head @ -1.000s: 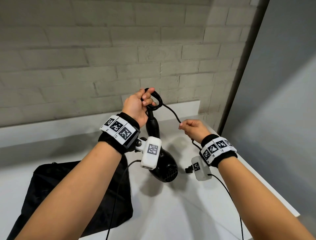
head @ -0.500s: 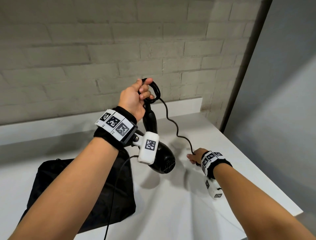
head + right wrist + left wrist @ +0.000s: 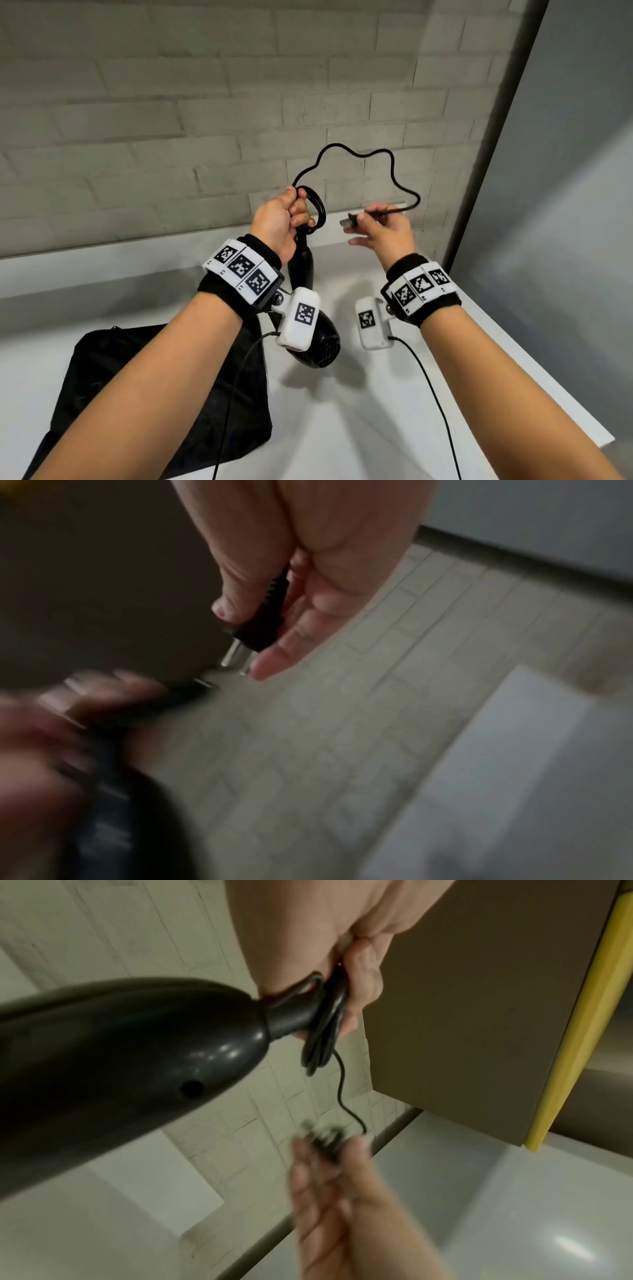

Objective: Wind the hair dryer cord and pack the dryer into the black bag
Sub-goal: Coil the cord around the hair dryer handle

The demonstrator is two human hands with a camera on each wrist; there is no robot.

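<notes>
A black hair dryer [image 3: 320, 347] hangs head down above the white counter [image 3: 342, 428]. My left hand [image 3: 281, 219] grips several wound loops of its cord [image 3: 317, 209] at the end of the handle [image 3: 137, 1053]. The free end of the cord [image 3: 373, 161] arcs up and over to the right. My right hand [image 3: 380, 228] pinches the black plug [image 3: 263, 626] between thumb and fingers, its metal prongs pointing at the left hand. The black bag [image 3: 147, 390] lies flat on the counter at the lower left, partly hidden by my left forearm.
A grey brick wall [image 3: 171, 120] backs the counter, with a low white ledge [image 3: 102, 270] along it. A grey panel [image 3: 565, 171] closes the right side. The counter's right edge [image 3: 548, 387] runs diagonally. A cabinet with a yellow edge [image 3: 565, 1042] hangs above.
My right hand rose from the counter with the plug end and came up close to the left hand. The slack cord now loops high above both hands. The left hand lifted slightly.
</notes>
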